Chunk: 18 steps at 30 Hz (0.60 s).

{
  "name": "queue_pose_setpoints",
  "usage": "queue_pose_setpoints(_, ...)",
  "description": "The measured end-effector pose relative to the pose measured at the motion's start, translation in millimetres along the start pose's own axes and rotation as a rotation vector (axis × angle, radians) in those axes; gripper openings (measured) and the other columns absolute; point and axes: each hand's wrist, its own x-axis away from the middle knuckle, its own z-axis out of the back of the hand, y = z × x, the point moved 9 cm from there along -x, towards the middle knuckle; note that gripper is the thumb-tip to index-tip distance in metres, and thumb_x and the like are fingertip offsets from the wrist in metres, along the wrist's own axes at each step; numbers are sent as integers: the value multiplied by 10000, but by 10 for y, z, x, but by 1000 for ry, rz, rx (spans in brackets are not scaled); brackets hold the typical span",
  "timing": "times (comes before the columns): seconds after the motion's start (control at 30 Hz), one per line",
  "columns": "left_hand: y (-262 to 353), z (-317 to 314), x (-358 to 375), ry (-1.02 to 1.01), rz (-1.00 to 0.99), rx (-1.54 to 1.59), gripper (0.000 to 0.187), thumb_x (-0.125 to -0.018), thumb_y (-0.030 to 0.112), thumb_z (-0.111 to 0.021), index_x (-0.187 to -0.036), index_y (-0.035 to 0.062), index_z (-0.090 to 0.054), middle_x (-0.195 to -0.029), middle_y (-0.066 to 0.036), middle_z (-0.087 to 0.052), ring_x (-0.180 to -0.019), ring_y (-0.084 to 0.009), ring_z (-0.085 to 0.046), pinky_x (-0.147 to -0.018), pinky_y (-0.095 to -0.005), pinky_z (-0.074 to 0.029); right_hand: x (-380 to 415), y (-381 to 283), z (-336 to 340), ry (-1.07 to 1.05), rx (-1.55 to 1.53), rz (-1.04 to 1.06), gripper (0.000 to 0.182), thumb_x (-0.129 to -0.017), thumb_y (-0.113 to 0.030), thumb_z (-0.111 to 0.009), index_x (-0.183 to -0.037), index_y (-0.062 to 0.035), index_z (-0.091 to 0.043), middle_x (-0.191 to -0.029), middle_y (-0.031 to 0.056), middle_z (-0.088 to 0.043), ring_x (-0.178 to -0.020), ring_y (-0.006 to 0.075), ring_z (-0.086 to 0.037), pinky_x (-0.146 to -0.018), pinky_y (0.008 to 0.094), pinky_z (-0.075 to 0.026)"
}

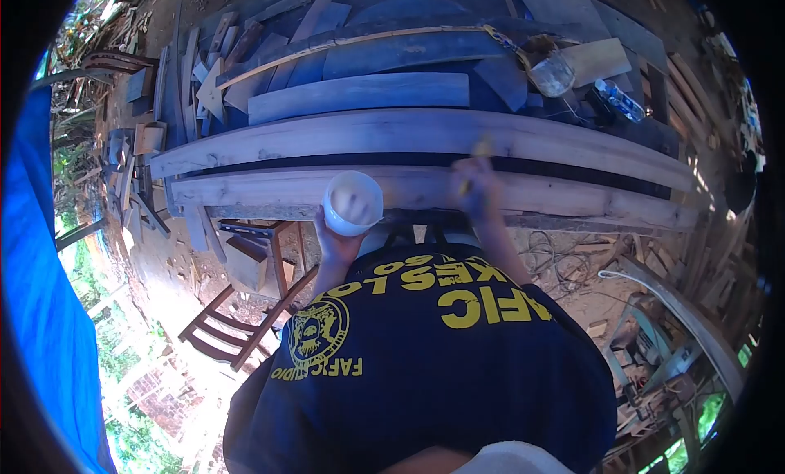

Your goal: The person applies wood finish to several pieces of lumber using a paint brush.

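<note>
My left hand (337, 241) is wrapped round a white plastic tub (365, 216), held tilted with its mouth facing up; pale material shows inside. Fingers of my right hand (478, 188) close on a slim yellow brush-like tool (484, 143), smeared by motion. That hand is over the nearer of two long wooden boards (564, 197). The farther board (392, 130) runs parallel beyond it, with a dark gap between them. The tub overlaps the near board's front edge in this view.
Behind the boards lie a shorter plank (360, 94), a long thin strip (352, 42), a clear plastic container (552, 75) and a bottle (620, 100). A wooden chair (237, 327) stands at left near my body. A curved wooden piece (679, 306) rises at right.
</note>
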Motion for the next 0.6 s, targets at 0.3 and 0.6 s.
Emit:
queue_pose_setpoints(0.3, -133, -61, 155, 40, -31, -30, 654, -839, 613, -398, -1384, 258, -333, -1405, -89, -352, -1296, -345, -345, -960, -611, -324, -47, 432, -349, -198, -985, -442, 144, -769, -12, -621, -911, -28, -638, -925, 96, -611, -825, 238, -634, -711, 328, -529)
queue_pose_setpoints(0.6, 52, 184, 323, 52, -83, -54, 638, -845, 604, -383, -1377, 254, -345, -1397, -76, -365, -1289, -329, -360, -950, -599, -337, -163, 432, 2927, 376, 81, -31, 245, -881, -77, -538, -1085, 51, -580, -1002, 124, -622, -906, 208, -622, -704, 299, -555)
